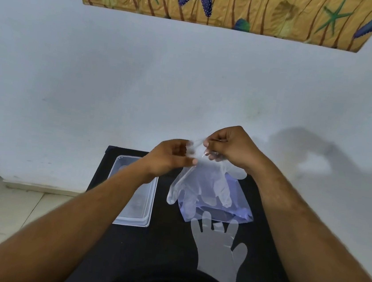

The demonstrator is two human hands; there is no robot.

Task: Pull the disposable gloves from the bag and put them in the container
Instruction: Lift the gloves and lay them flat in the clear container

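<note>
Both hands are raised over the black table [163, 249]. My left hand [169, 156] and my right hand [228, 147] each pinch the cuff of a clear disposable glove [198, 184], which hangs fingers-down between them. Below and behind it lies the bluish plastic bag [239, 213], flat on the table. Another clear glove [219, 249] lies spread on the table in front of the bag. The clear rectangular container [147, 206] stands to the left, partly hidden by my left forearm.
The small black table stands against a pale wall [118, 75]. Tiled floor [10, 209] shows to the left of it. A seaside-patterned panel [219, 3] hangs high on the wall. My dark clothing fills the bottom edge.
</note>
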